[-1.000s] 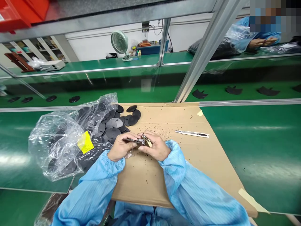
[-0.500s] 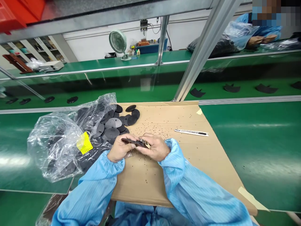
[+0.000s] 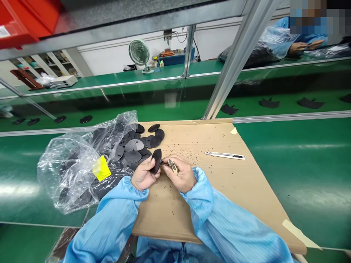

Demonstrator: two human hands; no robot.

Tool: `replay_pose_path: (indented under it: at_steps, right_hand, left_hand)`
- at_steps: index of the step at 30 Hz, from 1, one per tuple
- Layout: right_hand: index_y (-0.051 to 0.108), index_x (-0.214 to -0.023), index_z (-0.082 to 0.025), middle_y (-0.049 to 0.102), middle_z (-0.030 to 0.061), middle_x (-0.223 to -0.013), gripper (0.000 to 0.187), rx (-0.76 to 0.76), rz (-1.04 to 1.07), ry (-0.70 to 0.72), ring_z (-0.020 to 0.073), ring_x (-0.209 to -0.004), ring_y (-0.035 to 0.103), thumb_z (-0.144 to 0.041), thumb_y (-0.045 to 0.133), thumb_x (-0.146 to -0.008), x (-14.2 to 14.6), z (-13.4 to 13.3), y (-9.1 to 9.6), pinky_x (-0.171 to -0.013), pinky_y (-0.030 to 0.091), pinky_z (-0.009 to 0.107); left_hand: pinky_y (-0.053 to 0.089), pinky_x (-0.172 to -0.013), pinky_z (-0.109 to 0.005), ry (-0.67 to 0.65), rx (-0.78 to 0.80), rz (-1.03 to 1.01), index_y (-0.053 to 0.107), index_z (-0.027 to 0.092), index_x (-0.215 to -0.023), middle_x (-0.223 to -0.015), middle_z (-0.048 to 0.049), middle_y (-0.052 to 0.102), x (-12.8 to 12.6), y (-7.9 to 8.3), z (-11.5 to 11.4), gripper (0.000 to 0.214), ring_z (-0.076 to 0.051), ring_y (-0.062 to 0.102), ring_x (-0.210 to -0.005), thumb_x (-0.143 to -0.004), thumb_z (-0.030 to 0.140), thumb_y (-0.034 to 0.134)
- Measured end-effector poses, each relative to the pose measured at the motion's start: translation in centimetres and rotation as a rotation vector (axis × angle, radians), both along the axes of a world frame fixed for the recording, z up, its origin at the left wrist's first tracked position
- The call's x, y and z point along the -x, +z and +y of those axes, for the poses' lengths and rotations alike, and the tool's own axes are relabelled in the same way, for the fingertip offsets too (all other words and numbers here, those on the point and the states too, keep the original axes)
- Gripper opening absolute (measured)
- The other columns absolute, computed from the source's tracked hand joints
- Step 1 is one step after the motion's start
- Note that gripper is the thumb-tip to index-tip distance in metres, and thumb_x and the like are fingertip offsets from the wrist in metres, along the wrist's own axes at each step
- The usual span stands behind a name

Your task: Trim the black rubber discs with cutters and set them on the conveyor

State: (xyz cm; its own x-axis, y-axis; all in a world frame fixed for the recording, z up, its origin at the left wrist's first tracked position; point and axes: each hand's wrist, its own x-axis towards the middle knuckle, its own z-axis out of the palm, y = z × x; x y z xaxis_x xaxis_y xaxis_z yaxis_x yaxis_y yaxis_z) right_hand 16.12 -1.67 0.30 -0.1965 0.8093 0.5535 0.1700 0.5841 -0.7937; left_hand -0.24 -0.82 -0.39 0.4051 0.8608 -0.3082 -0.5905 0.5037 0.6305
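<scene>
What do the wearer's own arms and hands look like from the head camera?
The left sleeve and right sleeve are loose, light-blue, creased cloth with fine faint striping, gathered at the cuffs. The left hand and right hand are bare: no gloves, rings or watch show. No cables or printed markings are visible on either sleeve.

Black disc [image 3: 156,161] tipped from near-flat to upright in left fingers [image 3: 148,165]; tool [image 3: 173,167] now apart from disc.
</scene>
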Motion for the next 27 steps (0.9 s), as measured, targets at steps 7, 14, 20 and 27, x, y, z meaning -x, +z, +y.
replay_pose_path:
  at_steps: [7,14,20,27]
  right_hand:
    - [0.061,-0.089,-0.020,0.063,0.0056,-0.082,0.009,-0.059,-0.064,-0.063,0.0167,-0.076,0.059,-0.022,0.053,-0.085,0.1,0.3,-0.6,-0.071,0.049,0.031]
    - [0.061,-0.090,-0.020,0.064,0.0061,-0.084,0.012,-0.113,-0.157,-0.043,0.0170,-0.078,0.060,-0.018,0.050,-0.086,0.1,0.2,-1.1,-0.073,0.050,0.030]
    - [0.060,-0.087,-0.020,0.064,0.0063,-0.082,0.012,-0.108,-0.154,-0.105,0.0174,-0.077,0.060,-0.019,0.048,-0.087,0.7,0.1,-1.1,-0.072,0.051,0.031]
    - [0.060,-0.095,-0.021,0.065,0.0068,-0.089,0.016,-0.134,-0.177,-0.045,0.0179,-0.084,0.061,-0.016,0.048,-0.087,0.6,0.3,-1.1,-0.076,0.052,0.032]
  left_hand:
    - [0.039,-0.039,-0.013,-0.102,0.022,0.001,0.055,0.021,-0.110,-0.078,-0.0003,0.052,-0.1,-1.0,0.1,0.042,-0.007,0.052,-0.057,-0.071,0.023,0.071]
    - [0.030,-0.034,-0.012,-0.094,-0.002,0.071,0.051,0.022,-0.110,-0.073,0.0023,0.047,-0.4,-0.7,-0.3,0.050,-0.006,0.044,-0.052,-0.068,0.038,0.074]
    - [0.030,-0.035,-0.012,-0.065,-0.014,0.075,0.051,0.024,-0.108,-0.073,0.0026,0.046,-0.6,-0.8,-0.4,0.046,-0.006,0.044,-0.051,-0.069,0.036,0.073]
    - [0.034,-0.039,-0.015,-0.065,0.066,-0.032,0.056,0.021,-0.104,-0.075,0.0005,0.051,-0.3,-1.1,-0.3,0.042,-0.007,0.045,-0.053,-0.068,0.035,0.074]
